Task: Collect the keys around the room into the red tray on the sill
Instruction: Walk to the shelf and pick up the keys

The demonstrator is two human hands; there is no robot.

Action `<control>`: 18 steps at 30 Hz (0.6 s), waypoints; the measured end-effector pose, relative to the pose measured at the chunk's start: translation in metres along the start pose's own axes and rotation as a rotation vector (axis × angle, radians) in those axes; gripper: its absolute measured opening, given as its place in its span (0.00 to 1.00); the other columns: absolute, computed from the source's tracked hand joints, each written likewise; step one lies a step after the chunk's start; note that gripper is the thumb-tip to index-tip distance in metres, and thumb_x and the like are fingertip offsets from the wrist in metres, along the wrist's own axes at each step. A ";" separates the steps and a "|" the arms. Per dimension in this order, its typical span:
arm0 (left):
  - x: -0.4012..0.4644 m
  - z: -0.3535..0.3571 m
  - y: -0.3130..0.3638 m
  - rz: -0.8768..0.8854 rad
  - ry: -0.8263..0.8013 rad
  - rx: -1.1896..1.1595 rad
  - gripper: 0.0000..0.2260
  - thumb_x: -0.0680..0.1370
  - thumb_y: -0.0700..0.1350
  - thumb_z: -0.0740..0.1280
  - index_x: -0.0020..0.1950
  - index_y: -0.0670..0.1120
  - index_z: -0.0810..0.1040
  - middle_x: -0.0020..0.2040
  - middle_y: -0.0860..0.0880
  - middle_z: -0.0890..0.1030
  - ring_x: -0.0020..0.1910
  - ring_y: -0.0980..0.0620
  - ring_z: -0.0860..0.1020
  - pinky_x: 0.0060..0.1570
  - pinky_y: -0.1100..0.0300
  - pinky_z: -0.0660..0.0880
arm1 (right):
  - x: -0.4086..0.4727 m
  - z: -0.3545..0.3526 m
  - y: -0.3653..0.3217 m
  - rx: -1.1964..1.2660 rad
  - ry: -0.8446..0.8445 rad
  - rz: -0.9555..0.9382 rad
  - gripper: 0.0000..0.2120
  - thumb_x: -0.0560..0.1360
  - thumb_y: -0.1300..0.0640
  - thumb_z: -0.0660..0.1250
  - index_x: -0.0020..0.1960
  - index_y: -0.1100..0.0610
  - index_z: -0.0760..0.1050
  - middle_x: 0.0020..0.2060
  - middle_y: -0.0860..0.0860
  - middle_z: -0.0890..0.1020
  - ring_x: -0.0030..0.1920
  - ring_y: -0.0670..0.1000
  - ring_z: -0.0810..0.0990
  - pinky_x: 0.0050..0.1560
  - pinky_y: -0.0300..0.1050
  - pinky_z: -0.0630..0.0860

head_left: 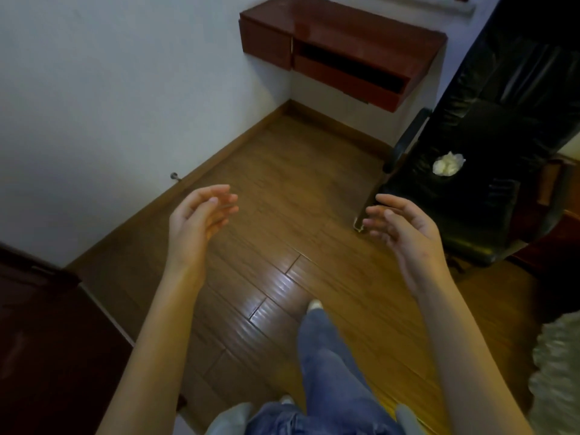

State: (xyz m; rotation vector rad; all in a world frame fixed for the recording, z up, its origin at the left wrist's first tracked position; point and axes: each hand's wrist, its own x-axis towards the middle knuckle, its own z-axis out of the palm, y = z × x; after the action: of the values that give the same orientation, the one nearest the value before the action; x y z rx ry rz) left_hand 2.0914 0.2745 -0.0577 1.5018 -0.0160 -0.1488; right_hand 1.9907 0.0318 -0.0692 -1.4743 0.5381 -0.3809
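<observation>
No key and no red tray show in the head view. My left hand (201,215) is held out over the wooden floor (282,189), palm turned inward, fingers loosely apart and holding nothing. My right hand (405,227) mirrors it on the right, fingers spread and curled a little, with nothing in it, close to the front corner of a black chair. Both forearms reach forward from the bottom of the frame.
A red-brown wall-mounted cabinet (342,48) with an open slot hangs in the far corner. A black leather chair (483,146) with a crumpled white tissue (448,163) on its seat stands at right. Dark furniture (47,334) fills the lower left. A doorstop (174,176) sits on the skirting.
</observation>
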 end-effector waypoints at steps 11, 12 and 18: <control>0.216 0.063 0.014 0.073 0.071 -0.010 0.11 0.79 0.38 0.58 0.48 0.49 0.79 0.42 0.53 0.83 0.42 0.57 0.82 0.47 0.62 0.75 | 0.235 0.056 -0.026 -0.020 -0.097 -0.038 0.12 0.79 0.60 0.58 0.51 0.47 0.76 0.46 0.47 0.83 0.45 0.44 0.83 0.42 0.35 0.79; 0.230 0.067 0.017 0.084 0.078 -0.007 0.11 0.79 0.38 0.58 0.48 0.49 0.79 0.41 0.54 0.84 0.42 0.57 0.82 0.47 0.62 0.75 | 0.252 0.060 -0.029 -0.025 -0.103 -0.043 0.12 0.79 0.60 0.58 0.51 0.47 0.76 0.45 0.47 0.83 0.45 0.44 0.83 0.42 0.35 0.79; 0.308 0.088 0.030 0.060 0.115 -0.017 0.11 0.79 0.38 0.57 0.49 0.48 0.78 0.40 0.54 0.84 0.42 0.57 0.82 0.49 0.61 0.75 | 0.343 0.087 -0.048 -0.038 -0.148 -0.038 0.12 0.79 0.60 0.58 0.51 0.47 0.76 0.45 0.47 0.82 0.45 0.44 0.83 0.44 0.36 0.79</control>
State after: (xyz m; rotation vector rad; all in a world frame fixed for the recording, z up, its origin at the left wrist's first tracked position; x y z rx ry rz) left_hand 2.3900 0.1552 -0.0463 1.4897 0.0322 -0.0145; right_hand 2.3263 -0.0894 -0.0578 -1.5372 0.4012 -0.2905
